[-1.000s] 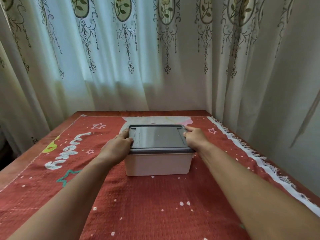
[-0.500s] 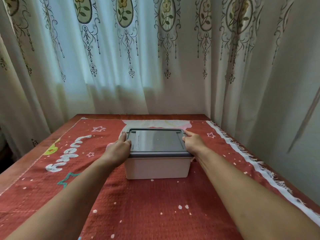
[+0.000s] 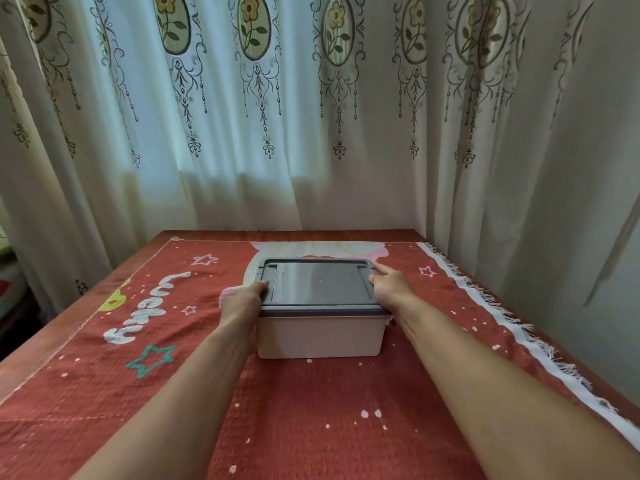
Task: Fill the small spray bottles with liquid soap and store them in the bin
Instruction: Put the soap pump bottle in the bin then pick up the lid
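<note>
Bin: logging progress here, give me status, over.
Left hand grips lid left edge, right hand against right edge. Lid on bin, on red cloth. Nothing atop lid.

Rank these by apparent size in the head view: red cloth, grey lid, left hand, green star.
1. red cloth
2. grey lid
3. left hand and green star: these look about alike, so they are not ranked against each other.

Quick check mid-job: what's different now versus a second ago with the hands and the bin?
The right hand loosened: its fingers, curled over the right edge of the lid before, now show the index finger straight along it. The left hand keeps its thumb on the lid's left edge. The lid stays closed, and the bin has not shifted on the red cloth.
</note>
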